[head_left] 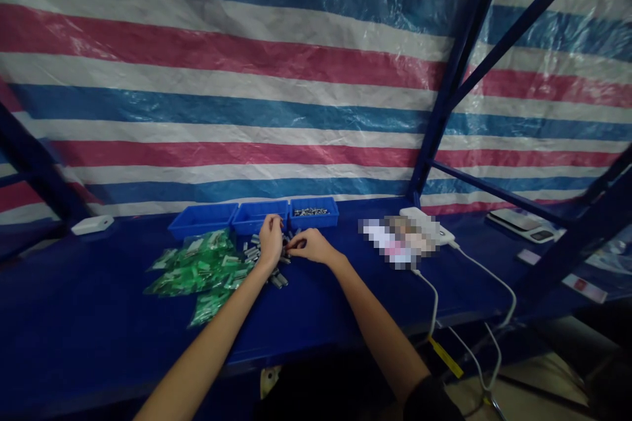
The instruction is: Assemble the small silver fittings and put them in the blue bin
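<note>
A loose pile of small grey metal cylinders (279, 279) lies on the blue table, around and below my hands. My left hand (271, 241) is upright over the pile with its fingers curled in; what they hold, if anything, is hidden. From the right, my right hand (312, 245) reaches into the pile, thumb and fingertips pinched together at the cylinders. Whatever is in that pinch is too small to make out. Left of the pile are several clear bags with green contents (197, 270). Just behind my hands stands the middle blue bin (247, 216).
The right blue bin (316, 210) holds small metal parts; another blue bin (202, 218) stands at left. A white device (424, 223) with cables lies beside a blurred item. A white box (92, 225) sits far left. Blue posts (439, 105) frame a striped sheet.
</note>
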{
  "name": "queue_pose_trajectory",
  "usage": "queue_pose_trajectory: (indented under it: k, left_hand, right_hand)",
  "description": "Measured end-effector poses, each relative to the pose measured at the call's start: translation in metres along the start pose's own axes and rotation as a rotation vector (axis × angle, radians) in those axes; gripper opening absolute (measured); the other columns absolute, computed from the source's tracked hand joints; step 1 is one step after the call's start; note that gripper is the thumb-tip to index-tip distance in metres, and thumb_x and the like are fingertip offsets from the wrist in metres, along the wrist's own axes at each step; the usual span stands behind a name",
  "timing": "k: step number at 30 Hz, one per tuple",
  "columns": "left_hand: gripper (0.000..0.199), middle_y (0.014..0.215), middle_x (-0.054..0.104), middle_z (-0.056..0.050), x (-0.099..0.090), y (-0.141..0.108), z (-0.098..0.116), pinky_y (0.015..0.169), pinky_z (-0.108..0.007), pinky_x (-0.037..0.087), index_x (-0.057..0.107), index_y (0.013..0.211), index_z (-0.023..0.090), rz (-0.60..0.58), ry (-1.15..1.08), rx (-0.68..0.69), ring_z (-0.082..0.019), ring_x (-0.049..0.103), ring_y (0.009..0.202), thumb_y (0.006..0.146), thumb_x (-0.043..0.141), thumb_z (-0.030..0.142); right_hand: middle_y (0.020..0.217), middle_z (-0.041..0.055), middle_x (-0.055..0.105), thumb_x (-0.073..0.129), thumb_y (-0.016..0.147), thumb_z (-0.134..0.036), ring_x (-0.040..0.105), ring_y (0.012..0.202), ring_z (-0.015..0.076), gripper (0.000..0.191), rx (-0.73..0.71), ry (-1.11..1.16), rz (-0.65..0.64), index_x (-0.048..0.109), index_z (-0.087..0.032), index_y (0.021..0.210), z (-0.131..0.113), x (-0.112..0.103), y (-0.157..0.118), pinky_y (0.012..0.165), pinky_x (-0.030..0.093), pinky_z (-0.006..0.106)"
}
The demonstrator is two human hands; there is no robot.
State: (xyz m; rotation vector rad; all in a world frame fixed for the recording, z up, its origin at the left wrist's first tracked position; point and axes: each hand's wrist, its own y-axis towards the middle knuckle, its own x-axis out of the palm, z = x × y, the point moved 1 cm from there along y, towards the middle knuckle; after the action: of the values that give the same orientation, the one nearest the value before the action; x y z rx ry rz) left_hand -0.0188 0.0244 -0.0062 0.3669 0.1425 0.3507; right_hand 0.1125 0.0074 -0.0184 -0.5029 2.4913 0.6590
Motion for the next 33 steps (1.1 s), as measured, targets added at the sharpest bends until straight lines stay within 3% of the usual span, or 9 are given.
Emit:
queue_pose_trajectory:
  k: [9,18,27,33]
  left_hand:
    - [0.017,0.061,0.047,0.003,0.004,-0.001,0.0,0.061,-0.023,0.035,0.046,0.064,0.02,-0.02,0.052,0.029,-0.012,0.044,0.06,0.076,0.039,0.03]
    - [0.02,0.06,0.046,0.003,0.008,-0.007,0.003,0.06,-0.023,0.035,0.044,0.064,0.02,-0.115,0.137,0.087,-0.013,0.044,0.06,0.078,0.038,0.033]
    - [0.019,0.06,0.046,0.003,0.015,-0.005,-0.001,0.059,-0.022,0.035,0.045,0.063,0.02,-0.114,0.138,0.064,-0.012,0.043,0.059,0.077,0.038,0.029]
    - [0.018,0.062,0.047,0.003,0.019,-0.005,-0.004,0.061,-0.023,0.035,0.048,0.066,0.019,-0.136,0.142,0.055,-0.012,0.045,0.061,0.078,0.04,0.03]
  right_hand:
    - [0.073,0.0018,0.07,0.066,0.067,-0.022,0.062,0.062,0.0134,0.016,-0.007,-0.003,-0.055,0.073,-0.019,0.081,-0.004,-0.004,-0.003,0.058,0.044,0.02]
    - [0.072,0.0008,0.07,0.064,0.065,-0.015,0.063,0.063,0.0139,0.018,0.051,-0.156,0.022,0.073,-0.021,0.08,-0.004,-0.008,-0.004,0.056,0.042,0.02]
    - [0.068,0.001,0.069,0.067,0.064,-0.018,0.062,0.063,0.0142,0.01,0.058,-0.214,0.054,0.07,-0.021,0.074,-0.004,-0.01,-0.005,0.055,0.04,0.02]
    - [0.073,0.0021,0.066,0.06,0.065,-0.01,0.058,0.062,0.0124,0.018,0.012,-0.244,0.091,0.068,-0.017,0.079,-0.005,-0.012,-0.002,0.058,0.039,0.021]
